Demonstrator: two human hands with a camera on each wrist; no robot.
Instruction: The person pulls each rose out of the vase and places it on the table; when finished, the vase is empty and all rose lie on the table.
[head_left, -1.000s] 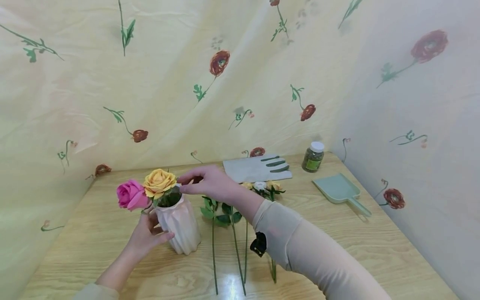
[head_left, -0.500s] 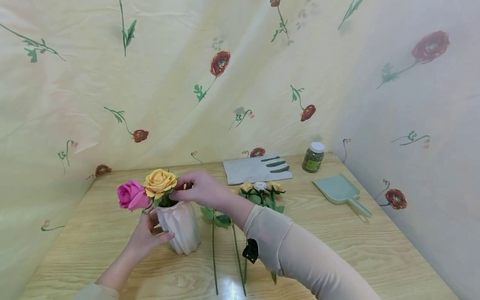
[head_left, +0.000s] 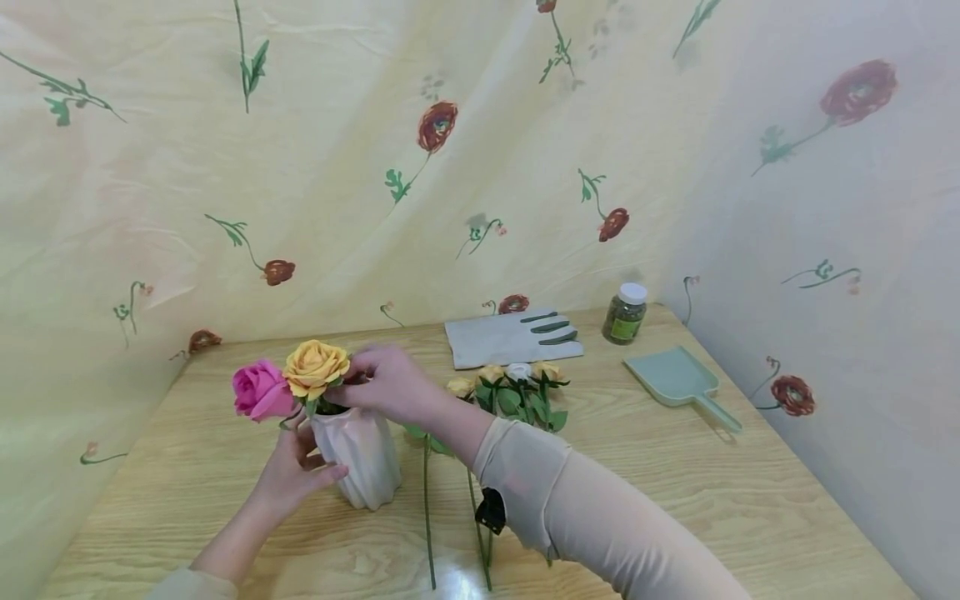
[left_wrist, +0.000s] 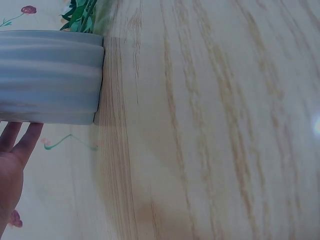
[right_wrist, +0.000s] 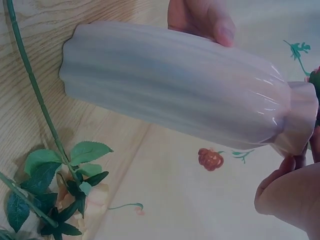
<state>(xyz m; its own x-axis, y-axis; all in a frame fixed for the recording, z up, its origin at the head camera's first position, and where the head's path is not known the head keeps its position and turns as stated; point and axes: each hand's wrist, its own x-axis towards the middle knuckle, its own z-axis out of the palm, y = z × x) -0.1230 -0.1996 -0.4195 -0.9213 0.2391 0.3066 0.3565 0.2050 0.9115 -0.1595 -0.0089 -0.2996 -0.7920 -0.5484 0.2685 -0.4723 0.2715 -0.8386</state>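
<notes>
On the table [head_left: 675,500] before us, a vase [head_left: 358,457] stands at left with two roses [head_left: 288,383] in it, our left hand [head_left: 294,471] at its side and our right hand [head_left: 390,385] at its mouth. Loose flower stems [head_left: 510,392] lie just right of it. Behind them lies a glove [head_left: 513,337], with a jar [head_left: 625,312] and what may be a dustpan [head_left: 678,377] farther right.

Vase [head_left: 358,454]: ribbed, pale pink, glossy ceramic-looking glaze. Table [head_left: 675,500]: light wood grain, smooth, slight sheen. Backdrop [head_left: 337,167]: thin creased cloth, matt, printed red flowers. Roses [head_left: 315,368]: soft matt petals, artificial look. Dustpan [head_left: 678,379]: matt green plastic. Jar [head_left: 625,313]: clear, white cap. Glove [head_left: 510,337]: grey fabric.
</notes>
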